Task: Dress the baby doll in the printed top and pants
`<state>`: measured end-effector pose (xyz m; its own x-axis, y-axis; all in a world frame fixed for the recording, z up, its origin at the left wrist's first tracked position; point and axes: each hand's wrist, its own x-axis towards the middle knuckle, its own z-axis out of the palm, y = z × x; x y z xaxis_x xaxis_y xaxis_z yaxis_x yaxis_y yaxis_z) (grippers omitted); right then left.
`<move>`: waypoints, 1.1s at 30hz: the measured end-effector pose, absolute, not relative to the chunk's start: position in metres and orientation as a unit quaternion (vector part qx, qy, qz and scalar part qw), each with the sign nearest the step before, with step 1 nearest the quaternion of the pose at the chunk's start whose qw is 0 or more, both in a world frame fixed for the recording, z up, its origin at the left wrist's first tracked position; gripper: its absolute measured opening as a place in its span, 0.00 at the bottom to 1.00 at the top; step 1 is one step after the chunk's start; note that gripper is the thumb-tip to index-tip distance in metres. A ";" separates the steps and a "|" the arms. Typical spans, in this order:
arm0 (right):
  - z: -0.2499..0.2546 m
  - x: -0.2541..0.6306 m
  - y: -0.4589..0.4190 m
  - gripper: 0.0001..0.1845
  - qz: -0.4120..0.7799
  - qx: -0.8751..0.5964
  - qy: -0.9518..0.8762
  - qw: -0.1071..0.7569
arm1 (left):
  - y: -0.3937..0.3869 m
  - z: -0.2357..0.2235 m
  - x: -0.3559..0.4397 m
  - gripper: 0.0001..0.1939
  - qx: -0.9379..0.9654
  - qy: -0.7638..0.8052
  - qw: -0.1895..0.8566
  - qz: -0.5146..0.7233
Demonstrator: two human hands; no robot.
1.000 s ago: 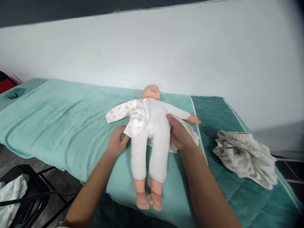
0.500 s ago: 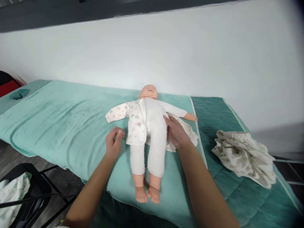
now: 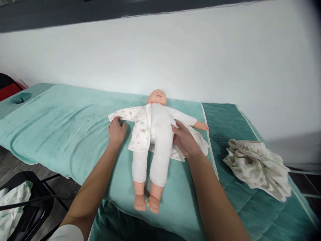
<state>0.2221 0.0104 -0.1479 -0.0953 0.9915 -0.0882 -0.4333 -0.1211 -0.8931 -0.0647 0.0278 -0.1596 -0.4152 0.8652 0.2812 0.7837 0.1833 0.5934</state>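
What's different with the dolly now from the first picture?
The left hand let go of the bottom edge of the jacket and moved up to the sleeve. The jacket's front came down flatter, and the legs of the doll shifted left. The right hand stayed by the doll's side; the bunched cloth stayed put.

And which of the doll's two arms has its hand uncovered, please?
The white arm at the picture's right: its pinkish hand lies bare. On the other side, near the person's left hand, the printed sleeve lets no doll hand show.
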 end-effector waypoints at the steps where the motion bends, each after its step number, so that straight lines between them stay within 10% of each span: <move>1: -0.147 0.222 0.010 0.27 0.646 -0.380 -0.363 0.554 | 0.029 -0.159 -0.066 0.20 0.528 0.774 0.051 0.344; 16: -0.153 0.224 0.013 0.29 0.612 -0.445 -0.373 0.537 | 0.023 -0.156 -0.066 0.23 0.493 0.779 -0.016 0.387; 25: -0.119 0.210 0.006 0.14 0.158 -0.555 -0.595 0.559 | 0.028 -0.166 -0.060 0.31 0.567 0.774 0.001 0.282; 33: -0.077 0.137 0.073 0.17 0.090 -0.560 -0.759 0.320 | 0.029 -0.169 -0.060 0.32 0.556 0.784 -0.002 0.275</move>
<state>0.1374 0.0731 -0.0775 -0.1683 0.9075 0.3848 0.7924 0.3568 -0.4948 -0.0595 0.0285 -0.1687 -0.3815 0.8711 0.3093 0.8735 0.2303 0.4289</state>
